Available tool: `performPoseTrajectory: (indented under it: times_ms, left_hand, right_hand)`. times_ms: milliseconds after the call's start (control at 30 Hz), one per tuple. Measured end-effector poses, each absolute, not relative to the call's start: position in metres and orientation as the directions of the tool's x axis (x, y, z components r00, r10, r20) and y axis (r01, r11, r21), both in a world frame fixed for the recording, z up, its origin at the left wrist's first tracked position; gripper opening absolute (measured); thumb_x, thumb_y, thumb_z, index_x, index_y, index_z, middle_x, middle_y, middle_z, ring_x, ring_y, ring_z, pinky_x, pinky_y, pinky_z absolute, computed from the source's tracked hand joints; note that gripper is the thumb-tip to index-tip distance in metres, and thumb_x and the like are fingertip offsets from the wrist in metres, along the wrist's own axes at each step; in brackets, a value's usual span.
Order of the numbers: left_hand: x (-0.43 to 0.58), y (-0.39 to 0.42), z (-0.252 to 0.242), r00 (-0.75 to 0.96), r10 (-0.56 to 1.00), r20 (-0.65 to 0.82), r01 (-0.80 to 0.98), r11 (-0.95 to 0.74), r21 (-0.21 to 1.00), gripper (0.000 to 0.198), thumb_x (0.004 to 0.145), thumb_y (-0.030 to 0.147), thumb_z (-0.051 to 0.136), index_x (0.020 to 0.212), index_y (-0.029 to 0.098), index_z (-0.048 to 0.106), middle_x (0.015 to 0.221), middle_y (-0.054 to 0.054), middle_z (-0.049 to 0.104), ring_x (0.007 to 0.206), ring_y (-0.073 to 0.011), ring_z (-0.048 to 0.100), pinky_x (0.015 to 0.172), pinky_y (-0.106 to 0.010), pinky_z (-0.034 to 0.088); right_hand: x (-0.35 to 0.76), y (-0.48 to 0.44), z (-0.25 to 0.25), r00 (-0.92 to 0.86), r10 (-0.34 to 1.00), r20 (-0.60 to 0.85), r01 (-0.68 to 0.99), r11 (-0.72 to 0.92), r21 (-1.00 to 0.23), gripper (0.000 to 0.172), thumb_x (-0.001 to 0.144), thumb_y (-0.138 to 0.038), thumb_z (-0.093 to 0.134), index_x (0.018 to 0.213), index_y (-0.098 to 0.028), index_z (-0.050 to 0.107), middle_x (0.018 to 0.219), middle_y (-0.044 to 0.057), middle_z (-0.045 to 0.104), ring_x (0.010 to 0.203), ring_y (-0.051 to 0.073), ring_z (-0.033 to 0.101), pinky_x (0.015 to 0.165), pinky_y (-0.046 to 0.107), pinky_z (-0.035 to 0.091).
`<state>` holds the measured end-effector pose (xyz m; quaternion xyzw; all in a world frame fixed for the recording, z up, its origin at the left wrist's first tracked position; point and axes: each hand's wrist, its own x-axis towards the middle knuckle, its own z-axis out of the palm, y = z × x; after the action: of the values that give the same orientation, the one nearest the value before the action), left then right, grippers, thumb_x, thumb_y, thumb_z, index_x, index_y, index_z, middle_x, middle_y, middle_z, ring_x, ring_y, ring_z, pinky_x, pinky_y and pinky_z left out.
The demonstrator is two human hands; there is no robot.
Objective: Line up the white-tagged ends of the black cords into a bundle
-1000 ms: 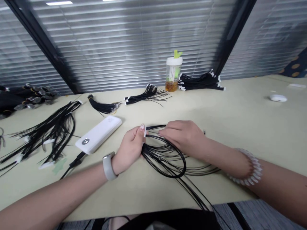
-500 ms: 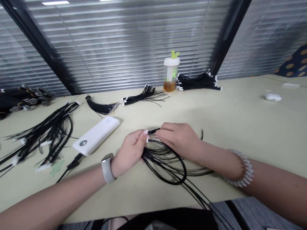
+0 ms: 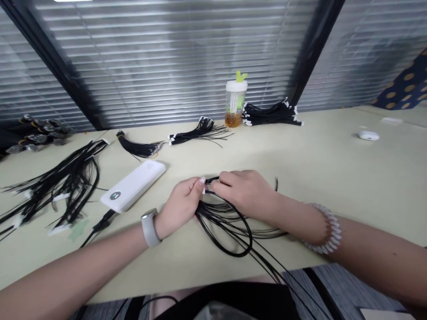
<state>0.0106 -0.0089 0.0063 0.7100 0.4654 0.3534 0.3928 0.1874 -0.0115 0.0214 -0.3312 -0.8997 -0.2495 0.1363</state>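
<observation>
My left hand (image 3: pixel 180 206) grips a loose bundle of thin black wires (image 3: pixel 227 226) at its white-tipped end, with a small white connector (image 3: pixel 203 190) showing by the fingertips. My right hand (image 3: pixel 243 192) is right beside it, its fingers pinched on the wires at the top of the bundle. The wires hang in a long loop towards me and trail over the table's front edge. Part of the bundle's end is hidden by my fingers.
A white power bank (image 3: pixel 132 186) with a black cable lies left of my left hand. Further wire bundles (image 3: pixel 63 182) (image 3: pixel 200 132) (image 3: pixel 271 114) lie on the pale table (image 3: pixel 316 155). A plastic bottle (image 3: pixel 235 104) stands at the back, near window blinds. A small white case (image 3: pixel 368 135) lies right.
Both hands keep their hold on the wires and have barely moved. The whole view has drifted slightly left and up with my head.
</observation>
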Motion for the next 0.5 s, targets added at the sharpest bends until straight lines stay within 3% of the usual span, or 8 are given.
performPoseTrajectory:
  times_ms: [500]
  left_hand:
    - [0.0094, -0.0107, 0.0073, 0.329, 0.928, 0.175, 0.415, -0.309, 0.856, 0.039, 0.089, 0.041, 0.035, 0.058, 0.019, 0.034, 0.049, 0.006, 0.033, 0.048, -0.0089, 0.032, 0.045, -0.021, 0.028]
  right_hand:
    - [0.1862, -0.0081, 0.0175, -0.773, 0.483, 0.41, 0.633, 0.631, 0.449, 0.022, 0.088, -0.009, 0.035, 0.083, -0.018, 0.055, 0.068, 0.002, 0.052, 0.055, 0.012, 0.043, 0.047, 0.028, 0.016]
